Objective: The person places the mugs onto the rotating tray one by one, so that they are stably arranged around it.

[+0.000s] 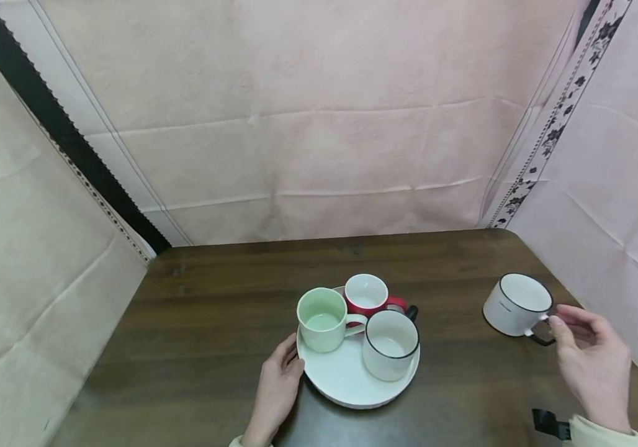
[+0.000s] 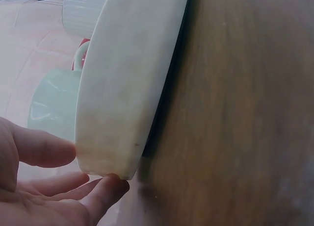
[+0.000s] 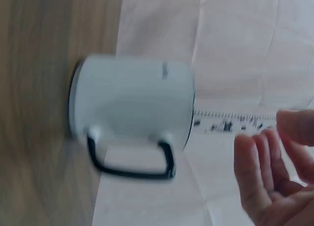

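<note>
A round white tray [image 1: 341, 386] carries a light green mug [image 1: 319, 338], a red mug with a white inside [image 1: 366, 292] and a white mug with a black rim [image 1: 383, 363]. My left hand [image 1: 277, 388] is at the tray's left edge. In the left wrist view its thumb [image 2: 49, 150] lies at the upper rim and its fingertips [image 2: 110, 184] against the lower side. At the right stands another white mug with black rim and handle [image 3: 132, 98], upright on the table. My right hand [image 1: 598, 363] is beside that handle, fingers loosely bent, apart from the mug in the right wrist view.
The brown wooden table [image 1: 213, 347] ends at a far edge against a pale cloth [image 1: 324, 155]. More cloth hangs at both sides, the right one [image 1: 620, 236] close by my right hand. A black strap [image 1: 550, 425] lies at my right cuff.
</note>
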The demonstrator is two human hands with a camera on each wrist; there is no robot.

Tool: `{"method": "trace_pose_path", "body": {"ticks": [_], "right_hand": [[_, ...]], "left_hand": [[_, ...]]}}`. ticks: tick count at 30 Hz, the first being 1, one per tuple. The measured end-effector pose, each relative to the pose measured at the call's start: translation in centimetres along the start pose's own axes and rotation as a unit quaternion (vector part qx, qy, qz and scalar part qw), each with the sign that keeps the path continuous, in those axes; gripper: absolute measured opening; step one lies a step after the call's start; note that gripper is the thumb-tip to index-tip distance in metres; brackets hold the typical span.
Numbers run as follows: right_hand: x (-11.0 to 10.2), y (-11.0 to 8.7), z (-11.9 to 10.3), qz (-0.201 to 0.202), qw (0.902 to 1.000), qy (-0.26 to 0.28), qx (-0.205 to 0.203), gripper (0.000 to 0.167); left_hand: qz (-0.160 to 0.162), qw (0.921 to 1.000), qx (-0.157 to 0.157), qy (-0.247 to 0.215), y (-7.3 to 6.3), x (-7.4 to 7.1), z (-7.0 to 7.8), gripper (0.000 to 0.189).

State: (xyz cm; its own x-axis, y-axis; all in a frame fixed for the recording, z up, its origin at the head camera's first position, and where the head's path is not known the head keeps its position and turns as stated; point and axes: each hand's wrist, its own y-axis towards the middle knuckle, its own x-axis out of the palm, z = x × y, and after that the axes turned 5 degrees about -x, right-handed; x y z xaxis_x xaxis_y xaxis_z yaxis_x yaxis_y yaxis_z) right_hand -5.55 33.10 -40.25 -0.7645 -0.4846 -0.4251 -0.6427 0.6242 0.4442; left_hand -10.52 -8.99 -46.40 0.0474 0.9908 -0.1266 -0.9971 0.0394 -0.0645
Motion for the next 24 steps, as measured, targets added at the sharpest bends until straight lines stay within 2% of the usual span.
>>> {"method": "trace_pose_path", "body": {"ticks": [4,9,12,17,24], "right_hand": [[-0.7,0.5,1.3,0.003,0.9977,-0.055,0.039,0.035],[-0.9,0.8,2.6,-0.043,0.9929,-0.096,0.056,0.044],[-0.9,0.8,3.3,-0.072,0.9900,-0.107,0.058,0.050],[-0.7,0.9,4.1,-0.097,0.9868,-0.108,0.071,0.057],[-0.3,1.1,4.6,-0.116,0.9828,-0.120,0.078,0.062]], "left_hand": [[0.005,0.9999,-0.008,0.006,0.0,-0.1,-0.1,0.046],[0.006,0.9998,-0.015,0.009,-0.1,-0.2,0.0,0.046],[0.005,0.9998,-0.019,0.006,-0.2,-0.2,0.0,0.046],[0.004,0.9998,-0.018,0.002,-0.2,-0.1,0.0,0.046],[0.008,0.9999,-0.013,0.002,-0.1,0.0,0.2,0.044]]}}
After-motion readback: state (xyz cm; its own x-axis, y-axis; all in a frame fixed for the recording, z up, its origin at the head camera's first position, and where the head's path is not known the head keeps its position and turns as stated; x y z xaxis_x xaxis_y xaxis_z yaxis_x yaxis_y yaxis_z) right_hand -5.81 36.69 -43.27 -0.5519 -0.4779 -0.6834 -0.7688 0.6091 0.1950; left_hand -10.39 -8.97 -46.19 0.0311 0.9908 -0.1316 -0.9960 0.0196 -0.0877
